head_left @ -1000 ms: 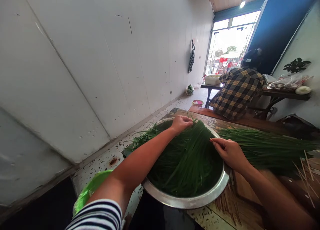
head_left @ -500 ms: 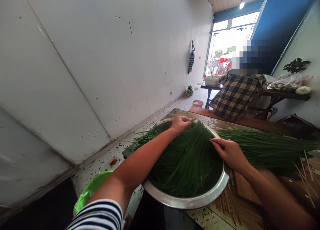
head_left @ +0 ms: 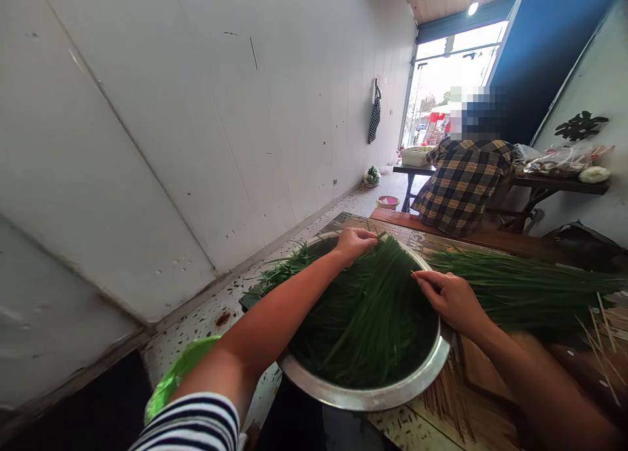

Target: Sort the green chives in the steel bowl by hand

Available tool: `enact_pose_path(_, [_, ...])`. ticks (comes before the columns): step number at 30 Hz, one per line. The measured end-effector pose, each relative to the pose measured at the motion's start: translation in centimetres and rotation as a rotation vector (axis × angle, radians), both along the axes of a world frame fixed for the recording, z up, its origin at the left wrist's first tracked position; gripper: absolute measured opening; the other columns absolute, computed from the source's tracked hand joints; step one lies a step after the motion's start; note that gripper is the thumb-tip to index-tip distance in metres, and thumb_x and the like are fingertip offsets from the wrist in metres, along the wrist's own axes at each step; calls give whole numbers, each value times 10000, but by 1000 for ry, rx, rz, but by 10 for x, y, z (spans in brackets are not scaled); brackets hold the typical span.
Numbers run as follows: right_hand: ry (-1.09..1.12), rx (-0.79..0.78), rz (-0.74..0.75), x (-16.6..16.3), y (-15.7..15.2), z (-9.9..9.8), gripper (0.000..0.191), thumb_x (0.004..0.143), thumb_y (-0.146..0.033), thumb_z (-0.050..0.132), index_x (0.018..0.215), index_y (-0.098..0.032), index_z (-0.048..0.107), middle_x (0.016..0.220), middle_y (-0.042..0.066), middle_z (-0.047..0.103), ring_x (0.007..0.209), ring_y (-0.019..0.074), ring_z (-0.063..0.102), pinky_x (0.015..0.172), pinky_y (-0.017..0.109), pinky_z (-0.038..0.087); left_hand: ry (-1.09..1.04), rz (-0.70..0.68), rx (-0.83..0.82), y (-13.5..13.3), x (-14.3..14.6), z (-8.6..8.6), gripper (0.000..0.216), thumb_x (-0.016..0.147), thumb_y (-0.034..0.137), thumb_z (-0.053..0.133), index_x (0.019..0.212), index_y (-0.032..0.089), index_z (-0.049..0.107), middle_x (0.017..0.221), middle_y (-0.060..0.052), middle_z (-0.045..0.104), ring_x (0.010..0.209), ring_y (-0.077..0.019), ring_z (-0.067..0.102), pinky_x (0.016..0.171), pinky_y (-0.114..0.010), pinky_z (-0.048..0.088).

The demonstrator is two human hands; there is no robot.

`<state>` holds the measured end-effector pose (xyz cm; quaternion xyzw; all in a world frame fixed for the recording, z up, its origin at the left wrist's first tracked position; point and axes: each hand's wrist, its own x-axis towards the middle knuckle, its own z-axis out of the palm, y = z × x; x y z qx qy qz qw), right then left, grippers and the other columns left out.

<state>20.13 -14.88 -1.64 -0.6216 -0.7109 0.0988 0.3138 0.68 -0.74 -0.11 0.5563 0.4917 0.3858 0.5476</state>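
A wide metal basin (head_left: pixel 363 398) in front of me is heaped with long green garlic chives (head_left: pixel 373 326). Over its far rim, my left hand (head_left: pixel 357 245) pinches the gathered ends of a bunch of chives between thumb and fingers. The bunch fans down from there into the basin. My right hand (head_left: pixel 449 297) is closed at the right rim, thumb against forefinger. A thin pale tip sticks out of that pinch, like the end of a bamboo skewer; the rest of it is hidden. That tip points towards the chives, a short way from my left hand.
More chives (head_left: pixel 530 284) lie on the cardboard at the right. Loose bamboo skewers (head_left: pixel 449 392) are beside the basin, others (head_left: pixel 601 340) farther right. A green-lined bin (head_left: pixel 179 372) stands at lower left. Ahead, a person in a plaid shirt (head_left: pixel 466 182) sits at a table.
Both my hands stay almost in place with the same grips. The seated person's head has shifted left and slightly lower.
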Motion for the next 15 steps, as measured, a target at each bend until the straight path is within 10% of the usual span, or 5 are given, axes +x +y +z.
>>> enact_pose_path(15, [1, 24, 6, -1, 0, -1, 319, 858, -336, 464, 948, -231, 751, 807, 5, 751, 648, 190, 633, 654, 309, 483, 34, 14, 20, -3, 2, 3, 32, 730, 94, 676, 739, 97, 706, 576, 2, 642, 482, -54, 508, 552, -193, 446])
